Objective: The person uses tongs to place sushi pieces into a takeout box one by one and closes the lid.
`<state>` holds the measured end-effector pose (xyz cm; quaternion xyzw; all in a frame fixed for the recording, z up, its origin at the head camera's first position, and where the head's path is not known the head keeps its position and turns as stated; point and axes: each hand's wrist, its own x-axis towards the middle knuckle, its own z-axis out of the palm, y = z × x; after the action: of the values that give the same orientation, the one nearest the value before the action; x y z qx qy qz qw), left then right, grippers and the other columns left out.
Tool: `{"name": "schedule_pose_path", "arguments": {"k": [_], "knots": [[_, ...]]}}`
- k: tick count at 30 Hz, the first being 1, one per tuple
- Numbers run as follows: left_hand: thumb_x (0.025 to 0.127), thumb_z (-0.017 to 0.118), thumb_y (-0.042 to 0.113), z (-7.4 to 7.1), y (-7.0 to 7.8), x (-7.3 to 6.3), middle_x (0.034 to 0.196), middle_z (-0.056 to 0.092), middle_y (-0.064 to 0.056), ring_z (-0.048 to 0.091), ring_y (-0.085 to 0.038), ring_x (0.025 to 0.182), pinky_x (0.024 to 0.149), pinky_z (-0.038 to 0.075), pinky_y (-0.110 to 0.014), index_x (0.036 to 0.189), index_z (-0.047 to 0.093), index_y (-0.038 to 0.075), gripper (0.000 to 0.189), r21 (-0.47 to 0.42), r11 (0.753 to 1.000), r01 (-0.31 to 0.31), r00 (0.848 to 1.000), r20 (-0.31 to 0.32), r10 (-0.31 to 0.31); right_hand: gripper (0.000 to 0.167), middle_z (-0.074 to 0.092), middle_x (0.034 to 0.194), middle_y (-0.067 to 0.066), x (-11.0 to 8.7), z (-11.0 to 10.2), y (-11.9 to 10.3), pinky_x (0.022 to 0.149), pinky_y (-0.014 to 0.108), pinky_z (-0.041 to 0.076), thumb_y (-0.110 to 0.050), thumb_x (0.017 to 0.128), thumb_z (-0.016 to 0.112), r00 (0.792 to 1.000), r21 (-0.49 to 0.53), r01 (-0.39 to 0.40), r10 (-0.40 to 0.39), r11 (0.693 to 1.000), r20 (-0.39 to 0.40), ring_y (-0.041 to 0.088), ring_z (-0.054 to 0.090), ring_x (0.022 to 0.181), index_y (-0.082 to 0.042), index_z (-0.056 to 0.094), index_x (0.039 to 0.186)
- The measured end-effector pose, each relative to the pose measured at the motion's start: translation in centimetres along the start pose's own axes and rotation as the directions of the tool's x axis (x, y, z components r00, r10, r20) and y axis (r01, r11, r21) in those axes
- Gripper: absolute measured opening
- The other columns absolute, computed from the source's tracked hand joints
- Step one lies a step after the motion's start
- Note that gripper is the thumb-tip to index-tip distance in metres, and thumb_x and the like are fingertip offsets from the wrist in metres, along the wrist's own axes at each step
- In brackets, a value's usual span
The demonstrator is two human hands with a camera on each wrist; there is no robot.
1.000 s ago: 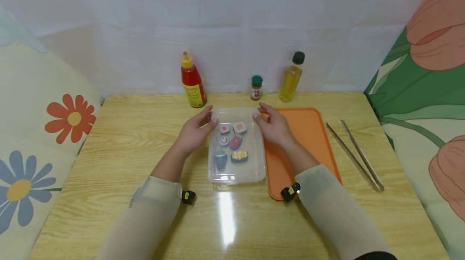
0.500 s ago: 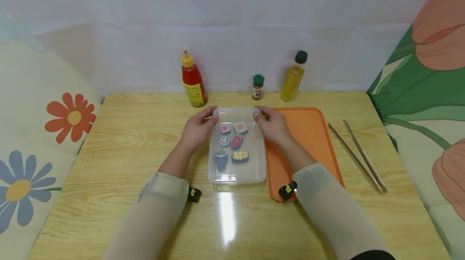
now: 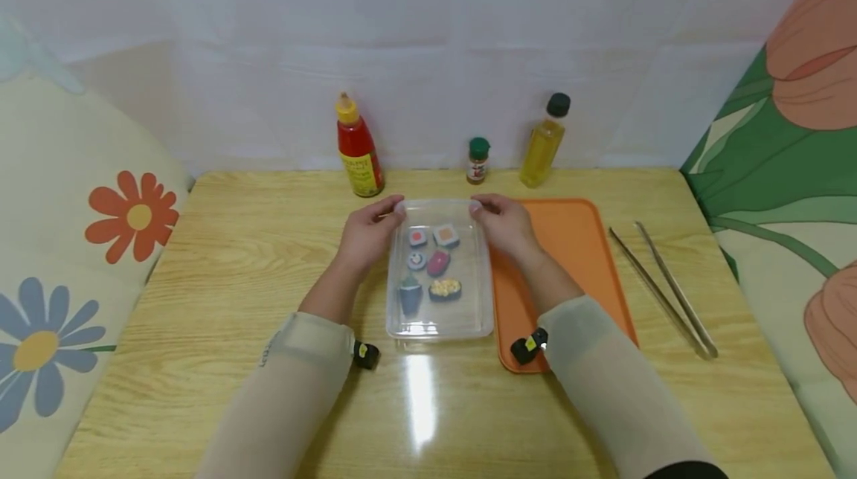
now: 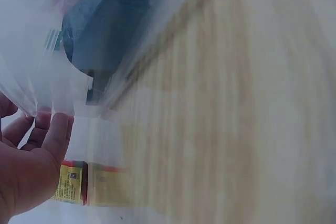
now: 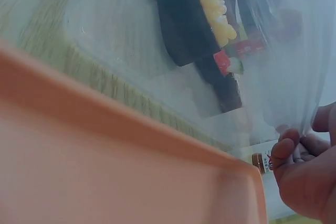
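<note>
A clear plastic food container sits on the table in the head view, with several sushi pieces inside. Among these are a square roll, a pink-topped piece, one with yellow topping and a dark cone-shaped piece. My left hand pinches the container's far left corner. At the far right corner, my right hand pinches the rim. Both wrist views show curled fingers at the clear edge, in the left wrist view the left hand and in the right wrist view the right hand.
An orange tray lies right of the container, partly under my right forearm. Metal tongs rest farther right. Along the back stand a red sauce bottle, a small green-capped jar and an oil bottle.
My left hand has moved in to the right and now grips the far left corner. The right hand has closed on its corner. The container has stayed in nearly the same place.
</note>
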<state>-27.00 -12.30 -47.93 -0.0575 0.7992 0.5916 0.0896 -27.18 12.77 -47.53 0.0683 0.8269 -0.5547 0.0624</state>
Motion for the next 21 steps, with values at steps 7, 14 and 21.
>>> {"name": "schedule_pose_path", "arguments": {"k": [7, 14, 21], "knots": [[0.103, 0.066, 0.029, 0.52, 0.33, -0.02, 0.143, 0.064, -0.005, 0.054, -0.018, 0.133, 0.114, 0.042, -0.037, 0.140, 0.067, 0.011, 0.042, -0.075, 0.997, 0.018, 0.999, -0.043, -0.021, 0.033, 0.069, 0.128, 0.012, 0.10, 0.18, -0.23, 0.104, 0.040, 0.049, -0.024, 0.103, 0.065, 0.999, 0.099, -0.045, 0.047, 0.994, -0.016, 0.025, 0.062, 0.116, -0.006, 0.071, 0.130], [0.102, 0.066, 0.029, 0.16, -0.15, -0.24, 0.142, 0.064, -0.004, 0.056, -0.018, 0.126, 0.111, 0.044, -0.038, 0.138, 0.069, 0.012, 0.040, -0.089, 0.995, 0.035, 0.997, -0.064, -0.041, 0.030, 0.071, 0.126, 0.011, -0.09, 0.71, -0.66, 0.101, 0.040, 0.049, -0.021, 0.102, 0.067, 0.995, 0.172, -0.090, 0.095, 0.981, -0.023, 0.024, 0.062, 0.115, -0.005, 0.074, 0.125], [0.102, 0.066, 0.027, 0.49, -0.01, -0.33, 0.142, 0.063, -0.007, 0.054, -0.020, 0.130, 0.113, 0.042, -0.039, 0.139, 0.068, 0.011, 0.041, -0.103, 0.995, 0.010, 0.998, -0.064, -0.017, 0.027, 0.070, 0.126, 0.010, -0.41, 0.93, -0.77, 0.102, 0.039, 0.048, -0.022, 0.099, 0.070, 0.989, 0.211, -0.114, 0.130, 0.971, -0.066, 0.023, 0.061, 0.115, -0.007, 0.076, 0.122]]}}
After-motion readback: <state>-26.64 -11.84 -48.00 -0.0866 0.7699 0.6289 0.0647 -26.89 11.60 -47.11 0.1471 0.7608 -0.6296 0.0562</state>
